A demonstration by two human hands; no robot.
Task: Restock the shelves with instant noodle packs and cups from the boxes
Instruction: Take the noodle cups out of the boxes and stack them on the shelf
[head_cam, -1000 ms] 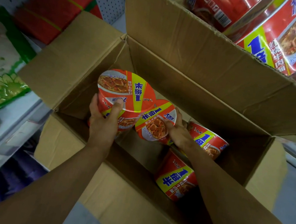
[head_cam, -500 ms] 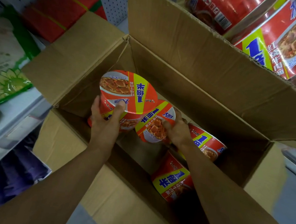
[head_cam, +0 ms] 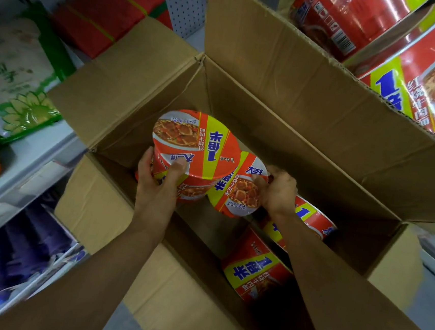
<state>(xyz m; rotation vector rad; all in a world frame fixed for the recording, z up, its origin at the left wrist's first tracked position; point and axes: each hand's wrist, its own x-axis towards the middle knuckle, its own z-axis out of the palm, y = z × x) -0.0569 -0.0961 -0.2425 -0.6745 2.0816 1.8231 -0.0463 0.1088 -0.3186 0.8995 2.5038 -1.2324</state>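
Left hand (head_cam: 157, 185) grips an upright cup (head_cam: 194, 149); right hand (head_cam: 279, 190) grips a tilted one (head_cam: 237, 190) (inside the open box (head_cam: 282, 112)).

An open cardboard box (head_cam: 282, 112) holds red-and-yellow noodle cups. One upright cup (head_cam: 194, 146) sits at its centre; a second cup (head_cam: 237, 190), tilted, touches it at 4 o'clock. Two more cups (head_cam: 309, 221) (head_cam: 256, 272) lie on their sides toward 5 o'clock.

Left hand (head_cam: 159, 185) gripping, right hand (head_cam: 279, 190) gripping
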